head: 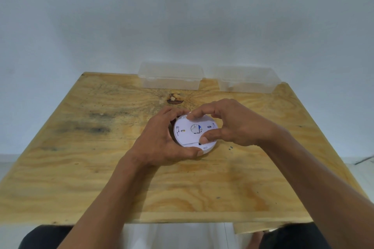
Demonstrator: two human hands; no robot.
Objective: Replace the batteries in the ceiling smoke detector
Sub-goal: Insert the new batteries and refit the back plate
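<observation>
Left hand [162, 139]: curled round the left rim of the white smoke detector [192, 134], thumb hooked under the near edge, other fingers wrapped over the far edge — a firm grip on the body. Detector near the middle of the plywood worktop [101, 168], back face up, mounting plate and its slots showing, near edge apparently lifted a little off the wood.

Right hand [232, 125]: fingertips pressed on the far rim of the back plate, thumb pressed flat on the plate near a small dark notch — a pinching grip on the plate, likely set for a twist to free it.

Risks from here, as judged:
- Twist in the wrong direction, or too much force: snapped locking tabs.
- Thumb slip off the smooth plastic: sudden jerk, detector skidding across the wood or off the near edge.
- Plate springing free all at once: old batteries or plate dropping to the floor.
- Squeeze too hard on the rim: plate pinched in place, release harder.

Further back, left to right: two clear plastic boxes [171, 76], lids closed, at the far edge by the wall; contents not discernible.
</observation>
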